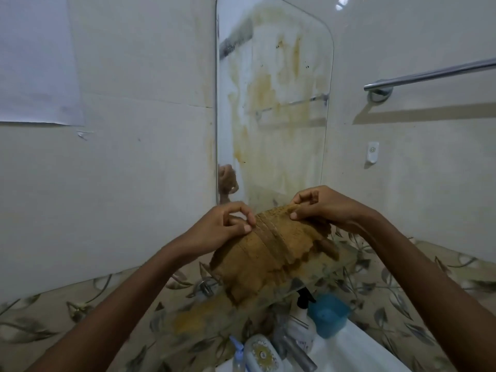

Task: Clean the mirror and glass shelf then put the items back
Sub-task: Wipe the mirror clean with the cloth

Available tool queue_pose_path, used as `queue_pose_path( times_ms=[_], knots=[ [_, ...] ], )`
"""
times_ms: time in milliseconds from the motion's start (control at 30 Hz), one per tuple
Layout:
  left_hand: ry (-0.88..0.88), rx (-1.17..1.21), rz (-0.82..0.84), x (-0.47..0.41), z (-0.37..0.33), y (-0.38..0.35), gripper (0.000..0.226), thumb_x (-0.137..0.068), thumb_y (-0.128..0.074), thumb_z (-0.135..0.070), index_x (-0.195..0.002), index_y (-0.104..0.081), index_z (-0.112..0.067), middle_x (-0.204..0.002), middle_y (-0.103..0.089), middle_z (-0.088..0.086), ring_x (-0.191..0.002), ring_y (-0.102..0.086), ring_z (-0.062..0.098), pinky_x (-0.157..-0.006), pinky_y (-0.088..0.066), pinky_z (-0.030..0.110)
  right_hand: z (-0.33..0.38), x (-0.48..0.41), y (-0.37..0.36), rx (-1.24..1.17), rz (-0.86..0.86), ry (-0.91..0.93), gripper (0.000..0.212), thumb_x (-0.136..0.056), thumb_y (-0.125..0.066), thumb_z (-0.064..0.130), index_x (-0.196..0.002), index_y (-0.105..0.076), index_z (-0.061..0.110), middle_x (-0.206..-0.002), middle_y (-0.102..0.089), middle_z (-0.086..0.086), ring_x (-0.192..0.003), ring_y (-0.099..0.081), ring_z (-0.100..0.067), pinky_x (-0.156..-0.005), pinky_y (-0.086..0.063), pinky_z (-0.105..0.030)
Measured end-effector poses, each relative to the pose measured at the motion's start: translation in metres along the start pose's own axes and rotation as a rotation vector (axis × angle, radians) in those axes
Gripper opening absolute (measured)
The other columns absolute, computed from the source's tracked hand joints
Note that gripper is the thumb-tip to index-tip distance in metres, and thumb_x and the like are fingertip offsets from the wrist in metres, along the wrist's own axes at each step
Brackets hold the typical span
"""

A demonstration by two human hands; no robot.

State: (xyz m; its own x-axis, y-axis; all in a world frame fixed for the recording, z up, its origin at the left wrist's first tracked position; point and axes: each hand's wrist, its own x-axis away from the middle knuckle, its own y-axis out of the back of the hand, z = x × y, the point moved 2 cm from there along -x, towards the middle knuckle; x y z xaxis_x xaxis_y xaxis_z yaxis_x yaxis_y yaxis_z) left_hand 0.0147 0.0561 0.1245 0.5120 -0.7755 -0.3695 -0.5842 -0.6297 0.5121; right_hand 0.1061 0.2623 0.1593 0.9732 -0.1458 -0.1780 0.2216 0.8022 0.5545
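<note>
Nearest, at bottom edge: white sink with items parked on its rim — a white oval container with patterned lid, a small clear bottle with blue cap, a grey tube, a white pump bottle with black pump, a blue cup. Chrome tap partly hidden behind the shelf.

Above them, glass shelf, bare of items, blurry, edge hard to trace. A brown-orange cloth drapes over it, lower end hanging past the front edge.

Both hands hold the cloth's top edge. Left hand pinches the left part, thumb and fingers closed on the fabric. Right hand pinches the right corner, fingers curled tight on it, slightly higher than the left. Bare forearms come in from both lower corners.

Behind: mirror on the tiled wall, rounded corners, heavily smeared with yellow-brown streaks and patches; left hand's reflection shows at its lower left. Towel rail on the wall to the right, small white hook below it. Leaf-pattern tile band runs along the wall at shelf level.
</note>
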Motion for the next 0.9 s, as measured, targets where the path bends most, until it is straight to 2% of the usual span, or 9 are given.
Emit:
queue_pose_path(
  times_ms=[167,233,300,433,500,600,733,800,900],
  knots=[
    [0.109,-0.114,0.019,-0.014,-0.002,0.005,0.027,-0.093,-0.050,-0.008,-0.091,-0.073,-0.023,-0.086,-0.065,-0.010,-0.081,-0.062,0.008,-0.065,-0.052,0.011,0.004,-0.007,-0.008,0.159,-0.242,0.125,0.007,-0.076,-0.067,0.003,-0.082,-0.068,0.005,-0.081,-0.066,-0.007,-0.077,-0.060,-0.018,-0.063,-0.049,-0.020],
    [0.150,-0.074,-0.043,-0.019,-0.001,0.004,0.023,-0.094,-0.049,-0.017,-0.100,-0.071,-0.015,-0.082,-0.065,-0.004,-0.075,-0.061,0.009,-0.058,-0.050,0.011,0.008,-0.005,-0.018,0.231,-0.415,0.223,0.007,-0.076,-0.065,0.005,-0.080,-0.068,0.011,-0.079,-0.064,0.001,-0.076,-0.059,-0.015,-0.062,-0.047,-0.016],
    [0.183,0.026,-0.084,-0.022,0.002,0.003,0.036,-0.095,-0.046,-0.034,-0.104,-0.068,-0.008,-0.091,-0.069,0.008,-0.082,-0.064,0.019,-0.067,-0.053,0.022,0.011,0.003,-0.040,0.340,-0.539,0.357,0.006,-0.079,-0.064,0.009,-0.083,-0.066,0.013,-0.080,-0.058,0.006,-0.075,-0.053,-0.008,-0.060,-0.043,-0.010],
    [0.156,0.192,-0.134,-0.029,0.002,0.002,0.053,-0.092,-0.045,-0.048,-0.100,-0.066,0.000,-0.068,-0.065,-0.003,-0.072,-0.061,0.018,-0.072,-0.050,0.030,-0.007,0.016,-0.105,0.484,-0.460,0.642,0.030,-0.081,-0.057,0.021,-0.110,-0.061,0.014,-0.109,-0.059,-0.004,-0.094,-0.055,-0.013,-0.075,-0.049,-0.021],
    [0.109,0.144,-0.180,-0.034,0.001,0.004,0.038,-0.089,-0.056,-0.039,-0.100,-0.068,-0.005,-0.082,-0.070,0.004,-0.077,-0.064,0.016,-0.070,-0.051,0.026,-0.027,0.017,-0.123,0.510,-0.394,0.648,0.041,-0.080,-0.057,0.028,-0.120,-0.058,0.018,-0.126,-0.054,-0.001,-0.112,-0.051,-0.013,-0.088,-0.048,-0.022],
    [0.117,0.124,-0.170,-0.039,0.002,0.013,0.014,-0.086,-0.064,-0.018,-0.099,-0.067,-0.016,-0.094,-0.071,0.003,-0.085,-0.066,0.014,-0.068,-0.052,0.020,-0.051,0.019,-0.127,0.266,-0.465,0.613,0.028,-0.079,-0.060,0.030,-0.106,-0.067,0.026,-0.122,-0.060,0.013,-0.117,-0.050,-0.003,-0.099,-0.042,-0.023],
    [0.106,0.074,-0.105,-0.047,0.000,0.026,0.029,-0.083,-0.064,-0.003,-0.100,-0.065,-0.026,-0.103,-0.069,-0.002,-0.098,-0.063,0.017,-0.087,-0.051,0.035,-0.062,0.025,-0.123,-0.309,-0.756,0.358,0.027,-0.078,-0.063,0.009,-0.083,-0.073,0.034,-0.098,-0.072,0.012,-0.096,-0.065,-0.005,-0.087,-0.052,-0.025],
    [0.042,-0.049,-0.050,-0.051,-0.005,0.027,0.039,-0.083,-0.062,0.003,-0.108,-0.061,-0.027,-0.104,-0.062,-0.011,-0.097,-0.058,0.008,-0.082,-0.052,0.027,-0.062,0.020,-0.125,-0.701,-0.678,0.179,0.026,-0.085,-0.058,0.007,-0.095,-0.072,0.026,-0.105,-0.072,0.000,-0.096,-0.067,-0.015,-0.086,-0.054,-0.031],
    [-0.095,-0.358,0.036,-0.053,-0.014,0.020,0.047,-0.083,-0.057,0.005,-0.123,-0.055,-0.021,-0.101,-0.057,-0.015,-0.093,-0.054,0.003,-0.074,-0.052,0.016,-0.051,0.007,-0.135,-1.131,-0.537,-0.026,0.035,-0.091,-0.046,0.026,-0.124,-0.054,0.016,-0.125,-0.059,-0.004,-0.114,-0.057,-0.023,-0.099,-0.043,-0.040]
  ],
)
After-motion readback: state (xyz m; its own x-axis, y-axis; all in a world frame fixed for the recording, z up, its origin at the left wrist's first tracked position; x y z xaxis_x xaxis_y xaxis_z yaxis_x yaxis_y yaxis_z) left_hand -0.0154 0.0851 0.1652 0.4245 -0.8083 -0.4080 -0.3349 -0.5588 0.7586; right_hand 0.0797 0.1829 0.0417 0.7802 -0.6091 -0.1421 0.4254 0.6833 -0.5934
